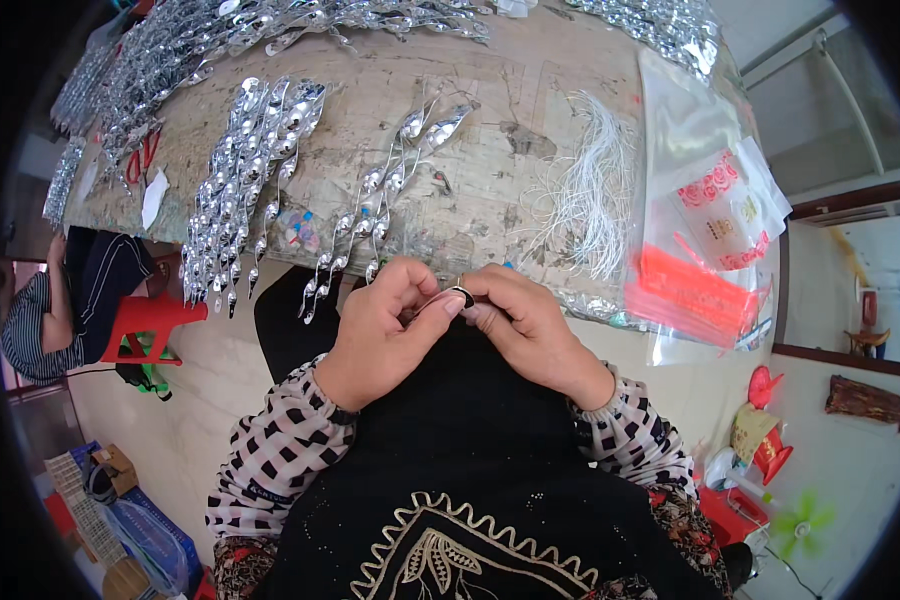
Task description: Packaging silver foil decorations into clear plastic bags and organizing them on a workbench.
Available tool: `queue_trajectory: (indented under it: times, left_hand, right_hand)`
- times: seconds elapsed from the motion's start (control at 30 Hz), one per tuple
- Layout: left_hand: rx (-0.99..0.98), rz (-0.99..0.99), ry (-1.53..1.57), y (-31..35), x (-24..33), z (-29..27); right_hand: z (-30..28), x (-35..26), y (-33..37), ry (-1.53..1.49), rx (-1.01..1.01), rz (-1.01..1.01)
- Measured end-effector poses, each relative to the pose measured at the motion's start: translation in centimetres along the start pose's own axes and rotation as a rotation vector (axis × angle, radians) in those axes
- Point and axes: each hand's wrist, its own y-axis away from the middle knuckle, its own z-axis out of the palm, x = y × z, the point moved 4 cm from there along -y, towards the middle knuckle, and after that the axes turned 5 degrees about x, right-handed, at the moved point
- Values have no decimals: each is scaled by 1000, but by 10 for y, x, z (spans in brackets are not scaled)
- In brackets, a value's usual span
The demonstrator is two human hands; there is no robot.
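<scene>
Close to the table's near edge, my left hand (382, 330) and my right hand (530, 330) meet with fingertips pinched together. Between them is a small shiny silver piece (460, 294), mostly covered by the fingers. Just beyond my left hand, a few twisted silver spiral strips (385, 182) lie with their lower ends over the edge. A thicker bunch of silver spirals (238, 190) hangs over the edge farther left. On the right side of the table lies a loose bundle of thin white strings (600, 185).
Heaps of silver spirals (200, 45) cover the far left, near red-handled scissors (143, 155). Clear plastic bags (685, 100) and red packaging (690, 295) lie at the right edge. Another person (45, 315) sits at left by a red stool (155, 320). A green fan (802, 525) stands lower right.
</scene>
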Motion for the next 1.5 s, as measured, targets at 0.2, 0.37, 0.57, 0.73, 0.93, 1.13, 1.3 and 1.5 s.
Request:
queue_trajectory:
  times: [0.2, 0.37, 0.57, 0.73, 0.93, 1.13, 1.3, 1.5]
  left_hand:
    - [-42, 8, -35, 1, 4, 1]
    - [-32, -16, 20, 0, -3, -2]
    - [-2, -76, 66, 1, -2, -2]
    - [-39, -120, 69, 2, -1, -2]
    - [-99, -105, -20, 4, -5, -4]
    - [-108, -102, -21, 7, -2, -3]
    - [-26, -98, 52, 10, -2, -2]
    - [-69, -105, 64, 14, 3, -2]
  right_hand:
    - [3, 4, 1, -72, -26, 34]
    - [4, 4, 0, -123, -79, 49]
    - [6, 4, -1, -162, -102, 5]
    - [6, 2, 1, -127, -111, -39]
    - [10, 1, 3, -103, -109, 56]
    - [11, 1, 7, -137, -87, 100]
    - [11, -1, 11, -167, -93, 91]
    - [13, -2, 13, -193, -84, 46]
